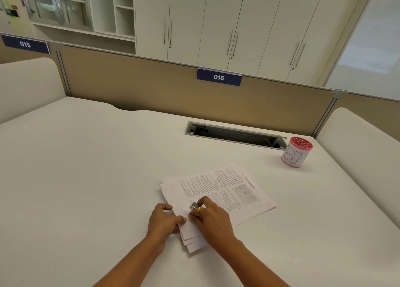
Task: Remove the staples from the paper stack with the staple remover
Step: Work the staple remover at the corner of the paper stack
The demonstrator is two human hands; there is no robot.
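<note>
A stack of printed white paper (225,189) lies fanned out on the white desk (86,167), near its front middle. My right hand (211,219) rests on the stack's near corner, curled around a small silver staple remover (194,205) that pokes out above the fingers; a gold ring shows on one finger. My left hand (164,219) sits at the stack's left edge, its fingertips pinching the corner of the top sheets right beside the right hand. No staple can be made out.
A red-rimmed white cup (296,154) with handwritten letters stands at the back right. Behind the paper, a long open cable slot (236,135) cuts into the desk. A tan divider (151,87) with label 016 borders the far edge.
</note>
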